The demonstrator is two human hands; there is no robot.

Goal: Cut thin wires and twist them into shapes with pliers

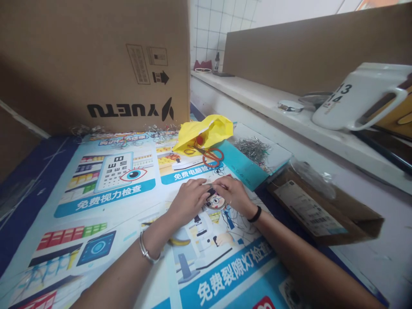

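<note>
My left hand [189, 201] and my right hand [234, 195] meet over the printed poster sheet [148, 206], fingertips pinched close together. What they hold between them is too small and too covered to make out. Just below the fingertips is a cartoon face with glasses, and thin dark strands lie around my right hand. Beyond the hands rest orange-handled scissors [213, 157], their blades pointing toward a yellow bag [206, 131]. A tangled heap of short silvery wire-like pieces [252, 150] lies to the right on a white and turquoise flat box or folder [246, 167].
A large cardboard box [96, 56] with upside-down lettering stands at the back left. Along the right runs a white ledge [257, 92] bearing a white mug [357, 96] and a round tape-like roll [290, 107]. Below it sits a brown parcel [289, 189] with a label.
</note>
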